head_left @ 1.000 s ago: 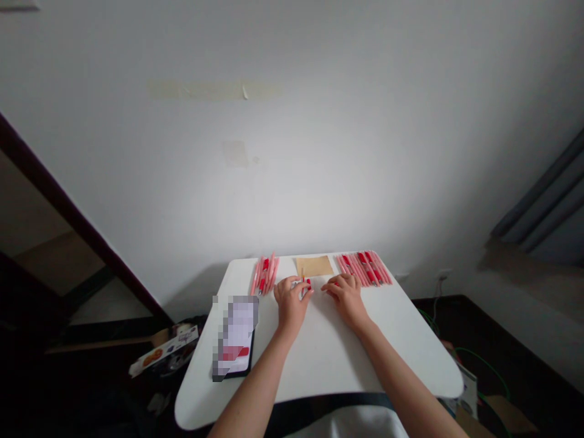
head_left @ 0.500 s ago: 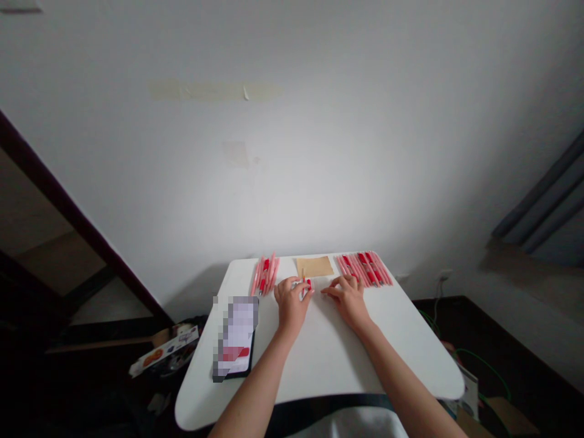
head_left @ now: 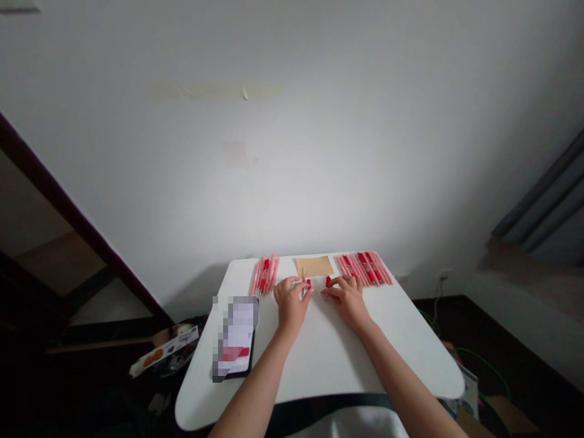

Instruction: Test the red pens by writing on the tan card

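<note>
My left hand (head_left: 292, 299) is closed in a pinch over the middle of the white table (head_left: 328, 359). A thin amber-tipped stick (head_left: 303, 274), like a pen refill, stands up at its fingers, with a small red pen part (head_left: 309, 283) beside it. Opposite, my right hand (head_left: 347, 298) has thumb and fingertips drawn together around another short red piece (head_left: 328, 281), seemingly also a pen part. A small gap separates the two hands. Fingers partly cover what each hand holds.
Pink and red pens (head_left: 265, 275) lie in a group at the back left. A longer row of such pens (head_left: 365, 269) lies at the back right. Between them is a tan paper sheet (head_left: 314, 266). A phone (head_left: 237, 337) rests on the left side.
A red piece now shows at my right fingertips, where none was visible before. Both hands stay in nearly the same place.
</note>
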### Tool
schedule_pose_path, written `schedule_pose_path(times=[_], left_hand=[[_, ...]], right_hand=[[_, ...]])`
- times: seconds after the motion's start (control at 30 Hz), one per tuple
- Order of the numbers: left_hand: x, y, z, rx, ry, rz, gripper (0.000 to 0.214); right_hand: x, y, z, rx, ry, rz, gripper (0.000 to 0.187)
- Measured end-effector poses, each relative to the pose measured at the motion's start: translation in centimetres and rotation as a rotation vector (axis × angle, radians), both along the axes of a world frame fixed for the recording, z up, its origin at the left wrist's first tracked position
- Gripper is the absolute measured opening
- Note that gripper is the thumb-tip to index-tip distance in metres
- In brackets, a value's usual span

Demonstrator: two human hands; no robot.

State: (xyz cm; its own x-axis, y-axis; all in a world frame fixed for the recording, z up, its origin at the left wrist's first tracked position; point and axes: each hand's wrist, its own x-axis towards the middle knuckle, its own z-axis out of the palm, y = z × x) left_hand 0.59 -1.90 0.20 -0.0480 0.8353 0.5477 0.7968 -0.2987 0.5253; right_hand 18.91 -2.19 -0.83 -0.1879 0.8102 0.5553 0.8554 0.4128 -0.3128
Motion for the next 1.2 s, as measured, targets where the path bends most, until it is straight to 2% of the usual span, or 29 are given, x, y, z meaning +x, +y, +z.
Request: schedule_pose_path(times=[0.27, 0.57, 0.93, 1.2], left_hand=[[0.0, 0.0, 0.1, -0.017, 0.006, 0.011, 0.011], [0.0, 0.1, -0.2, -0.009, 0.028, 0.023, 0.009], [1.1, -0.5, 0.6, -0.057, 0.149, -0.005, 0.013], [2.0, 0.2, 0.0, 0.036, 0.244, -0.037, 0.012]], right_hand=[[0.2, 0.3, -0.4, 0.040, 0.051, -0.033, 0.021], [0.9, 0.2, -0.6, 0.031, 0.023, -0.224, 0.019], [1.0, 0.2, -0.7, 0.056, 0.009, -0.233, 0.017], [1.0, 0.3, -0.8, 0.062, 0.014, -0.242, 0.016]])
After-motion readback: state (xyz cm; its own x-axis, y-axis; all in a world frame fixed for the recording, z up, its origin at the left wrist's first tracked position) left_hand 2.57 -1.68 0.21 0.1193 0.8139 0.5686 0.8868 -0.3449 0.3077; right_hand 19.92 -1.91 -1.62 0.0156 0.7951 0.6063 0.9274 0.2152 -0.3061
